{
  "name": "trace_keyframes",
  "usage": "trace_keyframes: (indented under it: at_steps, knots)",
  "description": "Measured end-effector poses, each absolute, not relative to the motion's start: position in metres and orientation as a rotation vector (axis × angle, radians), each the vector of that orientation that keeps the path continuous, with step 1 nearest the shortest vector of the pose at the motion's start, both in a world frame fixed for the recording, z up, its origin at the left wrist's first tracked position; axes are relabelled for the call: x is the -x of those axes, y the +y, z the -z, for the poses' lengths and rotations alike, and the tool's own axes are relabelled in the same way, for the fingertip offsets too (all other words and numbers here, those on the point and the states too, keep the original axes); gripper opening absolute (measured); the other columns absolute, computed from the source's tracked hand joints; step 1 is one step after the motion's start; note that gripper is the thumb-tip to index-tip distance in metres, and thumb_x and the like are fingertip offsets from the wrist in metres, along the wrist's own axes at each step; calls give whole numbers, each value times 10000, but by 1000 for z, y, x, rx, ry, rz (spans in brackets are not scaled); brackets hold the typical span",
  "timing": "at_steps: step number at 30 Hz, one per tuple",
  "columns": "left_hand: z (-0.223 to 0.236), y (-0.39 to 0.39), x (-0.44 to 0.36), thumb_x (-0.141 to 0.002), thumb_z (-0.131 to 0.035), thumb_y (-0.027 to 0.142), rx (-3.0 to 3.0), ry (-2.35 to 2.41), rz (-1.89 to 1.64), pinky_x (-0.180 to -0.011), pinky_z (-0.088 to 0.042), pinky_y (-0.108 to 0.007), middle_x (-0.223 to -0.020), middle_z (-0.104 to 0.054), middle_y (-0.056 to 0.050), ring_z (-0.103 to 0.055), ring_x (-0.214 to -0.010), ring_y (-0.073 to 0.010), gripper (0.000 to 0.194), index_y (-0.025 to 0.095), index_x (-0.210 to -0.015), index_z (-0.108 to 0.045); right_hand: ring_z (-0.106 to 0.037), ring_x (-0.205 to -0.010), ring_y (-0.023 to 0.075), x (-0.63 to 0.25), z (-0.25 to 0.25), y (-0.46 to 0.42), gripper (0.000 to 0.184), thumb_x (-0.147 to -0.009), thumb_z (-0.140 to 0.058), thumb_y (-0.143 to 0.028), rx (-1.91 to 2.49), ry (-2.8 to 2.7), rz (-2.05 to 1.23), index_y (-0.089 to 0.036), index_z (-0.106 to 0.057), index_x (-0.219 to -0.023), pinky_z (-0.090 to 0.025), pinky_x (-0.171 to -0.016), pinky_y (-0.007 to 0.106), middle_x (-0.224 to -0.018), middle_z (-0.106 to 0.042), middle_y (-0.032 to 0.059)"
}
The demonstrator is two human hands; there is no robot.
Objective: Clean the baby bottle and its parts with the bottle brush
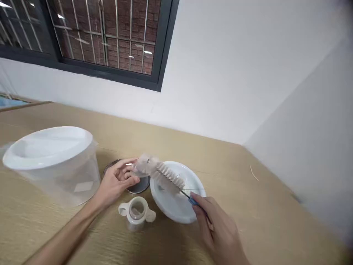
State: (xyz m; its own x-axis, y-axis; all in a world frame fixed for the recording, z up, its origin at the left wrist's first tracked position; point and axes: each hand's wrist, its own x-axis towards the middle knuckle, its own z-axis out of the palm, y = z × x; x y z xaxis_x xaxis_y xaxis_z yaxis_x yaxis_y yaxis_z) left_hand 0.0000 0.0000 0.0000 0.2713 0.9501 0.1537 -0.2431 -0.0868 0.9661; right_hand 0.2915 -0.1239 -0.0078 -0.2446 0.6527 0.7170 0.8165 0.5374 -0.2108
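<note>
My right hand is closed round the blue handle of a bottle brush with white bristles. The brush slants up and left, its bristles over a white bowl. At the brush's far end, my left hand curls its fingers round a small clear piece, perhaps a bottle part; the bristles partly cover it and its kind is unclear. Below my left hand stands a small clear cup with a cream two-handled collar. A round metal dish lies behind my left fingers, partly hidden.
A large clear bucket with a white rim stands at the left of the wooden table. A thin pale strip lies at the right. White walls and a barred window rise behind the table.
</note>
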Motion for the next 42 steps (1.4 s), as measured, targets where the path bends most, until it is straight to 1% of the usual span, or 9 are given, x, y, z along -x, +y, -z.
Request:
trace_keyframes:
  at_steps: [7,11,15,18,21,25,33,38,42]
  knots:
    - [0,-1,8,-742,-902,376,-1162,789,-1188,-1031,-524,-347,-1321,-708,-144,-691,-1190,-267,718,164,-1346,-577,-625,-667,117,-291,2,-125,280,-1003,-526,-103,1246,-1797,344,-156,-608,-1265,-489,-533,202,-884,-661,57]
    - [-5,-4,5,-707,-925,302,-1151,716,-1159,-1014,-546,-361,-1327,-703,-162,-723,-1134,-270,657,149,-1259,-602,-634,-710,130,-287,6,-128,345,-995,-529,-80,1200,-1871,310,-167,-584,-1324,-484,-558,214,-897,-658,59]
    - [-10,-5,3,-650,-942,203,-1128,676,-1131,-951,-588,-367,-1305,-704,-156,-729,-1139,-300,599,151,-1155,-625,-654,-750,144,-293,10,-124,289,-1019,-530,-136,1341,-1854,343,-172,-614,-1293,-508,-626,236,-926,-676,65]
    - [-12,-5,3,-633,-937,163,-1106,674,-1116,-885,-612,-350,-1289,-700,-133,-731,-1138,-303,652,170,-1200,-616,-674,-782,150,-298,9,-122,265,-1025,-527,-167,1384,-1790,373,-169,-620,-1273,-524,-640,234,-977,-698,77]
    - [-10,-4,2,-618,-935,155,-1140,710,-1119,-870,-608,-338,-1236,-715,-102,-740,-1092,-269,707,191,-1248,-613,-659,-748,141,-296,8,-126,310,-1012,-518,-120,1279,-1835,324,-166,-601,-1307,-509,-599,222,-943,-682,71]
    - [-7,-2,2,-617,-934,187,-1287,813,-1118,-840,-586,-322,-1105,-750,-81,-719,-960,-203,587,165,-1149,-688,-625,-711,130,-293,8,-127,352,-1002,-528,-82,1247,-1946,239,-168,-601,-1335,-462,-555,217,-887,-643,59]
    - [-5,1,7,-698,-891,251,-1388,822,-1064,-984,-539,-440,-1057,-761,-73,-685,-1045,-242,586,184,-1248,-700,-593,-682,119,-301,3,-125,347,-976,-539,-46,1241,-1885,268,-152,-618,-1297,-455,-559,219,-858,-622,46]
    - [6,7,6,-627,-922,180,-1359,797,-1099,-918,-558,-382,-1116,-713,-46,-667,-935,-177,722,216,-1301,-666,-613,-729,145,-292,3,-130,393,-960,-544,-24,1167,-1946,194,-160,-612,-1322,-456,-579,244,-889,-636,70]
    - [5,6,6,-618,-920,148,-1342,765,-1100,-860,-563,-348,-1101,-713,-53,-664,-916,-167,797,198,-1341,-589,-602,-709,133,-291,7,-128,390,-972,-542,-32,1212,-1944,207,-156,-606,-1337,-443,-581,238,-886,-633,68]
